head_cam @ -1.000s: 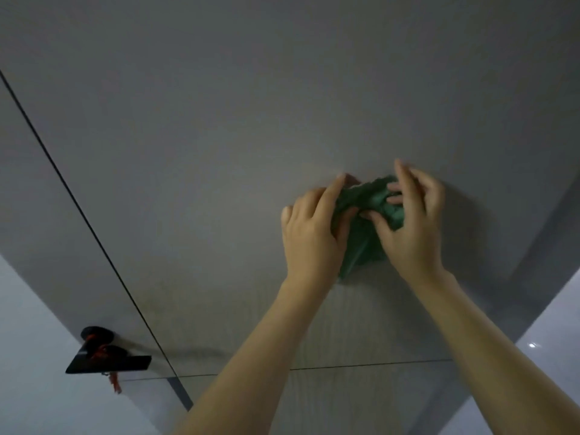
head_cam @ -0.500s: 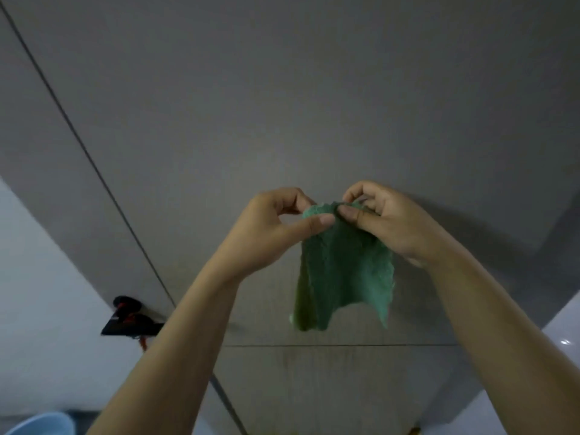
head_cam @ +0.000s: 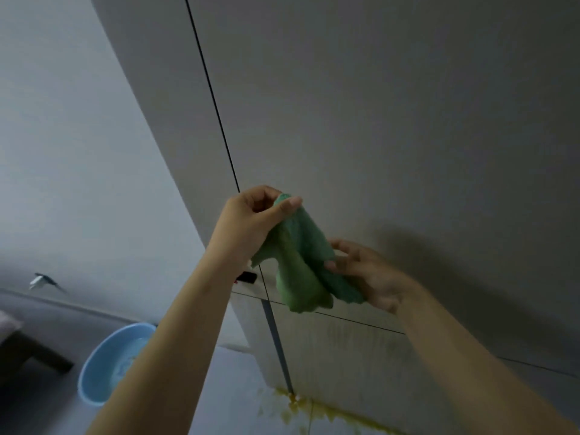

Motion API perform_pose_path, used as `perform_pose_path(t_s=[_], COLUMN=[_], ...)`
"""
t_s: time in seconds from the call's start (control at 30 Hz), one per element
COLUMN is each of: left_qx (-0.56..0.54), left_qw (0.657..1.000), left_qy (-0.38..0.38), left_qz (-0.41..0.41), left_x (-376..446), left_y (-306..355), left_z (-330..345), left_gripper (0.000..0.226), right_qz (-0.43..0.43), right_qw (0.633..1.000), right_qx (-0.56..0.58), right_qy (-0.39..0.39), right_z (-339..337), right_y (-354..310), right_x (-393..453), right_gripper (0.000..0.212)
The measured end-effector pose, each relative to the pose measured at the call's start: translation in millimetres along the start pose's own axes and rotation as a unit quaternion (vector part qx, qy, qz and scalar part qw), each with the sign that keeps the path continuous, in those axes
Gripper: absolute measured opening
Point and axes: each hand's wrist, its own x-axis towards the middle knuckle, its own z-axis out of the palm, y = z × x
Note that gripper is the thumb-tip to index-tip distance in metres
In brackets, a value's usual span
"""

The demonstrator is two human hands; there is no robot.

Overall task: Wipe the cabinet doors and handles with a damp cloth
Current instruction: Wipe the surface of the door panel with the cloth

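Note:
A green cloth point(head_cam: 301, 262) hangs in front of the grey cabinet door point(head_cam: 392, 120). My left hand point(head_cam: 251, 221) pinches its top corner between thumb and fingers. Lower and to the right, my right hand point(head_cam: 367, 274) holds the cloth's side, with the thumb on the fabric and the fingers behind it. The cloth is off the door surface. A dark handle point(head_cam: 248, 276) peeks out behind my left wrist, mostly hidden.
A blue basin point(head_cam: 103, 368) holding water stands on the floor at lower left. Yellowish stains point(head_cam: 301, 409) run along the cabinet's base. A dark seam point(head_cam: 213, 102) separates two doors. The leg of some dark furniture point(head_cam: 34, 356) sits at far left.
My view has swung down and left, bringing the basin and floor into sight. The cloth came off the door and was spread out; my right hand dropped from its top edge to its side.

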Motion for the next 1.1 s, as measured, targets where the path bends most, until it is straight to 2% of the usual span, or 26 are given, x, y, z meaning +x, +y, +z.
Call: perform_pose_path(t_s=[0.1, 0.27, 0.33, 0.4, 0.47, 0.53, 0.6, 0.67, 0.77, 0.83, 0.93, 1.03, 1.1], left_qx=[-0.024, -0.044, -0.062, -0.076, -0.094, -0.101, -0.106, -0.104, -0.081, -0.068, -0.022, 0.083, 0.189], left_qw=[0.997, 0.990, 0.986, 0.979, 0.972, 0.968, 0.966, 0.967, 0.975, 0.985, 0.996, 0.995, 0.981], left_qy=[0.063, 0.127, 0.149, 0.176, 0.201, 0.210, 0.213, 0.210, 0.181, 0.130, 0.056, 0.042, 0.046], left_qz=[-0.024, -0.039, -0.050, -0.067, -0.083, -0.094, -0.098, -0.098, -0.097, -0.087, -0.067, -0.031, 0.018], left_x=[-1.5, -4.9, -4.7, -5.3, -7.1, -9.8, -11.4, -11.8, -11.9, -11.9, -11.9, -8.6, -4.7], left_y=[-11.6, -29.2, -37.3, -44.7, -50.6, -55.4, -60.3, -63.3, -66.8, -69.0, -67.6, -61.5, -56.7], left_z=[-15.7, -31.1, -35.1, -35.5, -32.8, -30.1, -31.0, -34.7, -43.7, -51.3, -59.5, -63.6, -65.8], left_gripper=[0.018, 0.016, 0.016, 0.017, 0.019, 0.019, 0.018, 0.016, 0.029, 0.035, 0.031, 0.033, 0.033], right_qz=[-0.005, -0.019, -0.045, -0.072, -0.075, -0.067, -0.074, -0.092, -0.118, -0.122, -0.117, -0.119, -0.127], right_qw=[0.998, 0.993, 0.970, 0.944, 0.941, 0.945, 0.966, 0.984, 0.983, 0.965, 0.919, 0.866, 0.837], right_qx=[0.060, 0.110, 0.234, 0.323, 0.329, 0.321, 0.239, 0.105, -0.070, -0.174, -0.340, -0.470, -0.516], right_qy=[0.022, 0.027, 0.045, 0.008, -0.011, 0.017, 0.068, 0.107, 0.126, 0.154, 0.163, 0.121, 0.129], right_z=[10.5, 20.3, 22.4, 24.7, 29.9, 37.3, 43.2, 44.5, 42.3, 40.8, 40.3, 47.3, 47.3], right_y=[-3.0, -14.6, -11.0, -1.5, 7.6, 9.4, 5.6, 0.8, -9.0, -19.5, -38.5, -55.4, -63.3], right_x=[3.9, 7.9, 12.0, 16.6, 18.4, 17.4, 16.1, 16.4, 18.8, 19.7, 18.9, 14.7, 13.5], right_gripper=[0.043, 0.045, 0.054, 0.076, 0.095, 0.100, 0.088, 0.070, 0.049, 0.037, 0.023, 0.031, 0.025])
